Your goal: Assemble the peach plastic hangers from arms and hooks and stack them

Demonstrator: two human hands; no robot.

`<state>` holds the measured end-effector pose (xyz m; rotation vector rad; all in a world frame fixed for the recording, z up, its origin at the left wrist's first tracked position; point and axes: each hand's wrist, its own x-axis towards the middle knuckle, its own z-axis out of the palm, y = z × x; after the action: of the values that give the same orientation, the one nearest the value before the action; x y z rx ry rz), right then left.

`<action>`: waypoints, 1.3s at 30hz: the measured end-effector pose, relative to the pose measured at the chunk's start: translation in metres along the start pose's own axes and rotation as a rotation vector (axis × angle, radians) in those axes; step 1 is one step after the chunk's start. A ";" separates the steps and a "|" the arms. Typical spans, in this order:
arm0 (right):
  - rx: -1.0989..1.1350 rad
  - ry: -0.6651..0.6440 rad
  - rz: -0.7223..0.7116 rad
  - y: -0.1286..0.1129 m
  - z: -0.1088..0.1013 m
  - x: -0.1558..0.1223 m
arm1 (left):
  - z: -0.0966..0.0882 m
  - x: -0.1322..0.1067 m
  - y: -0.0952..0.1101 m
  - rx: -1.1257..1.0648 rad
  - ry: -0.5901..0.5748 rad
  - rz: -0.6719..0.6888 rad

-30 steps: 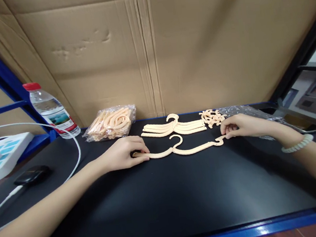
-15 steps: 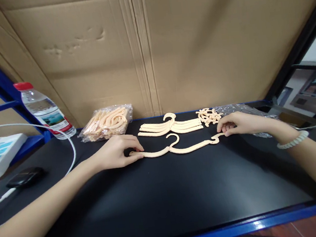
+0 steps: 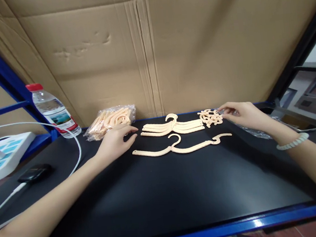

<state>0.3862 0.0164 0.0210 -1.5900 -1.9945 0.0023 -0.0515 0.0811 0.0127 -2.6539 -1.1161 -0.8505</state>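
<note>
A peach plastic hanger lies flat on the black tabletop, with a small hook clipped at its right end. Nothing holds it. My left hand hovers just behind its left end, fingers loosely apart and empty, close to a plastic bag of hanger parts. My right hand reaches to the pile of small peach hooks, fingertips touching its right side, fingers apart. A stack of assembled hangers lies behind the single hanger.
A water bottle stands at the back left beside a blue shelf frame. A white cable, a black device and a white box sit at the left. Clear plastic wrap lies under my right wrist. A cardboard wall stands behind.
Both hands have let go of the hanger's ends. My left hand drew back and up toward the bag; my right hand moved back to the pile of small hooks.
</note>
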 end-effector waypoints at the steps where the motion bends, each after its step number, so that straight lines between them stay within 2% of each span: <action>1: -0.008 0.028 0.013 0.001 0.000 0.000 | -0.001 0.000 -0.002 0.006 0.010 -0.014; 5: -0.016 0.099 0.041 0.003 0.002 0.000 | -0.001 -0.001 -0.005 0.012 -0.016 -0.015; 9: 0.008 0.086 0.031 0.003 0.012 0.002 | 0.000 0.003 -0.002 0.023 -0.091 0.023; 15: 0.026 -0.042 -0.098 -0.012 0.036 0.018 | 0.009 0.019 0.006 0.018 -0.188 0.045; 20: 0.023 -0.126 -0.179 -0.030 0.048 0.028 | 0.017 0.023 0.005 0.021 -0.239 0.054; 24: 0.009 -0.153 -0.214 -0.031 0.050 0.027 | 0.022 0.020 0.001 0.008 -0.236 0.043; 30: 0.006 -0.156 -0.242 -0.020 0.052 0.025 | 0.029 0.016 -0.003 -0.040 -0.207 0.034; 39: 0.030 -0.120 -0.229 -0.014 0.060 0.021 | 0.034 0.013 -0.005 -0.123 -0.138 0.021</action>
<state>0.3450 0.0518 -0.0153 -1.3638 -2.2484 0.0391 -0.0321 0.1043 -0.0090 -2.8593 -1.0966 -0.7656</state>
